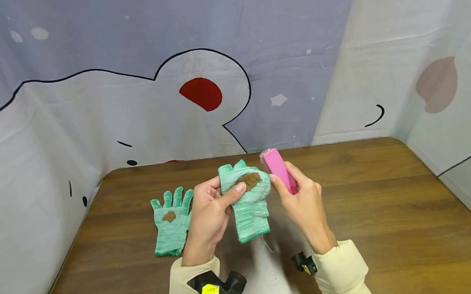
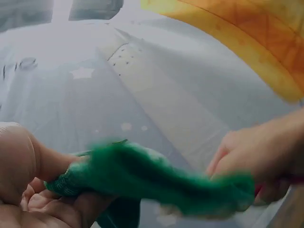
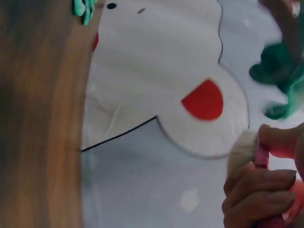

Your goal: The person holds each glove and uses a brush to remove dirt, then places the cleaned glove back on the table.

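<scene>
My left hand (image 1: pixel 211 209) holds a green knit glove (image 1: pixel 251 222) up above the table, its thumb pressing on the fabric beside a brown patch (image 1: pixel 251 180). A pink brush (image 1: pixel 277 166) is in my right hand (image 1: pixel 306 206), pinched between thumb and fingers. The pale bristles (image 3: pixel 241 151) show in the right wrist view, facing away from the palm. My right fingertips are right at the glove's edge in the head view. In the left wrist view the glove (image 2: pixel 137 175) is blurred, and its cuff reaches toward the right hand (image 2: pixel 261 156).
A second green glove (image 1: pixel 173 230) with a brown patch lies flat on the wooden table (image 1: pixel 390 208), left of my left hand. A printed cloth (image 1: pixel 133 109) hangs behind the table, and another cloth side stands at the right. A loose thread (image 1: pixel 267 243) dangles under the held glove.
</scene>
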The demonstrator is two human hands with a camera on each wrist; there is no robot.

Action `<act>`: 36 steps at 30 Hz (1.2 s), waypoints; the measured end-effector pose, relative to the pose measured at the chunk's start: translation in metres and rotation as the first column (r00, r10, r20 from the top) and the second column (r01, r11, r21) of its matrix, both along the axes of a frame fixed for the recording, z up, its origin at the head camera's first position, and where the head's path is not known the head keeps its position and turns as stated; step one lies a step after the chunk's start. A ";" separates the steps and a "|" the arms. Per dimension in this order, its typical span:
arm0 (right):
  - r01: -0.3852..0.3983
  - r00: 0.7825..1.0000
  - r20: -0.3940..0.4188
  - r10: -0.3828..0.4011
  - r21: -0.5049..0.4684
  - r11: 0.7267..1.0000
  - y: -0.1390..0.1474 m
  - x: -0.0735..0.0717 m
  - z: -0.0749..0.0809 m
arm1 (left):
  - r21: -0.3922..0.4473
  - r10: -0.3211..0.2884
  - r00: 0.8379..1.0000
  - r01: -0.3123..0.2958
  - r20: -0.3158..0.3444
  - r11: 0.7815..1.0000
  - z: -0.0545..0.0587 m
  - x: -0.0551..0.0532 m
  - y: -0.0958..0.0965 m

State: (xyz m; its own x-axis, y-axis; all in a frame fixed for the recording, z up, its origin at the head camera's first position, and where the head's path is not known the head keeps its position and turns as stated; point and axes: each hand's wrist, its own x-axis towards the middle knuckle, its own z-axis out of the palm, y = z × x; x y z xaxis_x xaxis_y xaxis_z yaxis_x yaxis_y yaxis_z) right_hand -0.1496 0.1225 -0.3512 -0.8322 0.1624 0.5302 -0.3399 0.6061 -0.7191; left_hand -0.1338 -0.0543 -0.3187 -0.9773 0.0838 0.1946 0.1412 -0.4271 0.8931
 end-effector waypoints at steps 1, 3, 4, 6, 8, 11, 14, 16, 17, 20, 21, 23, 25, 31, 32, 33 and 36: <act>0.017 1.000 0.018 -0.017 -0.013 1.000 0.003 -0.002 -0.001 | 0.001 0.000 1.000 0.000 -0.004 1.000 0.001 0.001 -0.001; 0.027 0.998 0.053 -0.023 -0.059 0.998 0.009 -0.006 -0.002 | -0.003 0.006 1.000 -0.006 -0.009 1.000 0.002 0.002 -0.001; 0.019 0.998 0.066 -0.014 -0.082 0.996 0.010 -0.007 -0.001 | -0.012 0.019 1.000 -0.019 -0.006 1.000 0.001 0.002 -0.001; -0.005 0.997 0.080 0.014 -0.114 0.993 0.011 -0.006 0.000 | 0.000 0.022 1.000 -0.022 0.010 1.000 0.001 0.001 -0.001; -0.034 0.996 0.082 0.046 -0.138 0.990 0.010 -0.005 0.002 | 0.012 0.020 1.000 -0.021 0.023 1.000 0.000 0.000 0.000; -0.083 0.993 0.066 0.096 -0.189 0.979 0.007 -0.001 0.007 | -0.003 0.033 0.999 -0.033 0.018 0.999 -0.002 -0.001 0.001; -0.154 0.985 0.027 0.168 -0.272 0.950 0.003 0.005 0.012 | -0.039 0.057 0.998 -0.057 0.009 0.998 -0.004 -0.002 0.001; -0.213 0.975 -0.004 0.223 -0.317 0.924 -0.001 0.010 0.016 | -0.056 0.071 0.997 -0.071 0.009 0.996 -0.005 -0.002 0.002; -0.242 0.968 -0.017 0.251 -0.333 0.911 -0.003 0.013 0.018 | -0.061 0.074 0.997 -0.074 0.011 0.995 -0.005 -0.002 0.002; -0.304 0.950 -0.035 0.311 -0.345 0.888 -0.011 0.023 0.024 | -0.064 0.077 0.997 -0.076 0.014 0.995 -0.005 -0.003 0.004; -0.313 0.946 -0.032 0.322 -0.342 0.886 -0.014 0.027 0.026 | -0.061 0.073 0.997 -0.073 0.011 0.996 -0.005 -0.003 0.005; -0.318 0.944 -0.020 0.330 -0.321 0.892 -0.020 0.033 0.031 | -0.053 0.068 0.998 -0.067 0.004 0.996 -0.005 -0.003 0.006; -0.305 0.949 -0.011 0.315 -0.277 0.911 -0.024 0.039 0.037 | -0.035 0.057 0.998 -0.057 -0.004 0.998 -0.004 -0.002 0.006; -0.245 0.969 -0.033 0.243 -0.139 0.959 -0.029 0.041 0.038 | 0.041 0.076 0.997 -0.075 -0.011 0.996 -0.004 -0.002 0.006; -0.235 0.972 -0.040 0.232 -0.117 0.965 -0.029 0.039 0.034 | 0.076 0.074 0.997 -0.074 -0.002 0.994 -0.004 -0.002 0.006; -0.223 0.975 -0.045 0.219 -0.095 0.970 -0.028 0.037 0.030 | 0.111 0.072 0.997 -0.072 0.008 0.991 -0.004 -0.003 0.006; -0.202 0.978 -0.058 0.199 -0.044 0.978 -0.026 0.032 0.022 | 0.213 0.067 0.997 -0.076 0.045 0.974 -0.004 -0.004 0.006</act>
